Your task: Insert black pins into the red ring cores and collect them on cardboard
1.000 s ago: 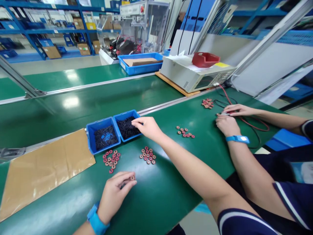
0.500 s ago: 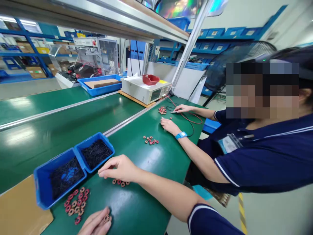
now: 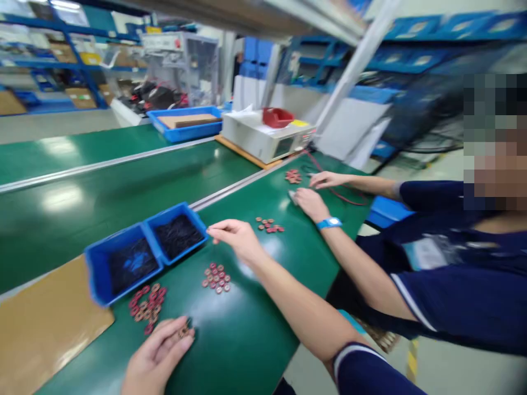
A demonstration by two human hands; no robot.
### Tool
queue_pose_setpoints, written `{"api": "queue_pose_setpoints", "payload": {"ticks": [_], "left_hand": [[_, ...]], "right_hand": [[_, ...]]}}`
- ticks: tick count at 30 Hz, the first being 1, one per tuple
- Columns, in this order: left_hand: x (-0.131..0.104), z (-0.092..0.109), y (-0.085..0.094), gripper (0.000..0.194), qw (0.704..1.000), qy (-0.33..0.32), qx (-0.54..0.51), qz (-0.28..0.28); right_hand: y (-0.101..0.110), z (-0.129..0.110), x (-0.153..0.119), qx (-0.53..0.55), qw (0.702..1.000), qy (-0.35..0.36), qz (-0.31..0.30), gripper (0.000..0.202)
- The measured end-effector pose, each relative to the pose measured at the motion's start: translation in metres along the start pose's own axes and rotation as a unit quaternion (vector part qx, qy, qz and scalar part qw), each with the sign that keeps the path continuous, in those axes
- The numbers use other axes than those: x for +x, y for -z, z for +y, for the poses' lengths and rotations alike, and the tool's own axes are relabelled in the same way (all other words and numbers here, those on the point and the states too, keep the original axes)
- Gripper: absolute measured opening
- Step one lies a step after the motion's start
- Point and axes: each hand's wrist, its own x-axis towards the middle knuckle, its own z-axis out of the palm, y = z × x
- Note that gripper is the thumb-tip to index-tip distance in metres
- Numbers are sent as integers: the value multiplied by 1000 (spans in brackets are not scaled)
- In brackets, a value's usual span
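Observation:
My left hand (image 3: 158, 351) is low at the front, its thumb and fingers closed on a small copper-wound ring coil (image 3: 184, 331). Further up, my right hand (image 3: 241, 241) pinches thumb and forefinger together at the right edge of the blue bin with black strips (image 3: 202, 229). What sits in that pinch is too small and blurred to make out. Red and copper ring coils (image 3: 148, 308) lie in a loose heap beyond my left hand. A second group of ring coils (image 3: 216, 278) lies on the green table between my hands.
Another blue bin (image 3: 94, 282) adjoins on the left, with dark strips and blue bits inside. Brown cardboard (image 3: 53, 323) lies at the left. To the right, a co-worker's hands (image 3: 313, 204) work near more coils (image 3: 269, 225) and a bench instrument (image 3: 255, 134).
My right hand has moved away from over the middle coils to the right bin's edge, uncovering that group. My left hand still holds its coil. The view has shifted.

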Motion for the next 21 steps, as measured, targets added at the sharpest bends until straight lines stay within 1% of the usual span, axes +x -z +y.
{"api": "queue_pose_setpoints", "payload": {"ticks": [1,4,6,9,12,16,21], "left_hand": [[-4,5,-1,37,1000,18,-7,-20],[-9,17,-5,34,998,17,-51,-44],[-8,21,-6,32,995,23,-84,-54],[-8,22,-6,31,989,39,-123,-67],[-8,21,-5,30,985,46,-146,-78],[-5,21,-4,31,983,46,-159,-86],[-3,20,-3,29,983,39,-157,-82]], "right_hand": [[-1,1,-4,-1,1000,-17,-22,17],[-9,4,-21,-3,992,-71,-105,15],[-15,4,-32,-52,981,-102,-159,15],[-22,1,-42,-77,965,-114,-221,11],[-25,1,-44,-86,960,-117,-241,11],[-25,4,-45,-100,958,-116,-242,12],[-26,6,-50,-147,954,-94,-244,6]]}}
